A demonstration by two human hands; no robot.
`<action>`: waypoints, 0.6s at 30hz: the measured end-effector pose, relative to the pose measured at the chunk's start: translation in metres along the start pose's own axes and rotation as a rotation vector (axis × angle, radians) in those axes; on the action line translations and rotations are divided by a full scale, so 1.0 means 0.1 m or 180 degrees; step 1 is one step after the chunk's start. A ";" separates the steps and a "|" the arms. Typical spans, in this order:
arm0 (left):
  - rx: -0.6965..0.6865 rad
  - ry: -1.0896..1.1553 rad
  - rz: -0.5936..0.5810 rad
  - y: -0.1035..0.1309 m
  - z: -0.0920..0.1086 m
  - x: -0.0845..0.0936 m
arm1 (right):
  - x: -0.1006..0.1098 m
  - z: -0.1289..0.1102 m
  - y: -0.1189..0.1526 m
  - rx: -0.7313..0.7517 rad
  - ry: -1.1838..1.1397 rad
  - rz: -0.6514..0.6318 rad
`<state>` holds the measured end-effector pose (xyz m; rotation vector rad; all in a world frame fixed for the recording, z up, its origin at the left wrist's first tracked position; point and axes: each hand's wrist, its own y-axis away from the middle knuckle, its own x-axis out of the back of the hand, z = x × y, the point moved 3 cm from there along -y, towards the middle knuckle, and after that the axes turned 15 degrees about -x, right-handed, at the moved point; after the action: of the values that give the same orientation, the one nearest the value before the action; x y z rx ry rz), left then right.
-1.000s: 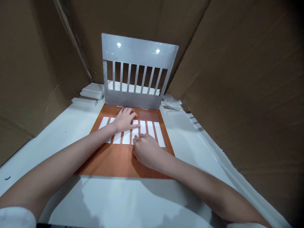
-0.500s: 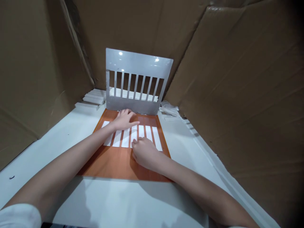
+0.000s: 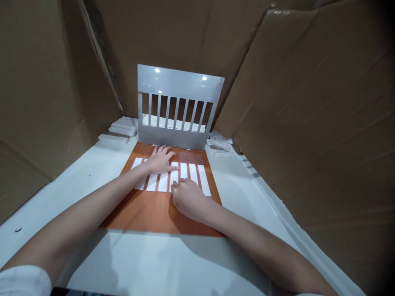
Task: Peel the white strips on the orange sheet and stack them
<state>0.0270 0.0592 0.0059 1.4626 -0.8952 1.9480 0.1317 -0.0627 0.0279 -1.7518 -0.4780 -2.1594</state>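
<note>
Orange board (image 3: 138, 216) lies flat on our counter (image 3: 135, 263), slotted panel (image 3: 180, 85) standing at its far edge. Our left hand (image 3: 160, 160) is over it, grip apart; our right hand (image 3: 189, 197) curls, can't tell if that grip holds anything. White strips (image 3: 163, 183) sit side by side around both.

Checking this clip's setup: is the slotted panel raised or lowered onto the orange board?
Raised: the slotted panel stands up at the far edge of the orange board, not over the white strips.
</note>
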 end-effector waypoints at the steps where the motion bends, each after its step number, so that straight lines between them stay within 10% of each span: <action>1: 0.0039 0.0023 0.0076 -0.01 0.00 0.01 | 0.00 0.00 0.00 0.0005 0.0001 0.0004; 18: -0.0497 0.0371 -0.0174 0.11 0.40 -0.07 | -0.04 0.00 -0.04 -0.0126 -0.0124 -0.0001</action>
<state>0.0448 0.0212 0.0051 1.2588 -0.9233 1.8584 0.1308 -0.0587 0.0239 -1.8177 -0.4484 -2.1527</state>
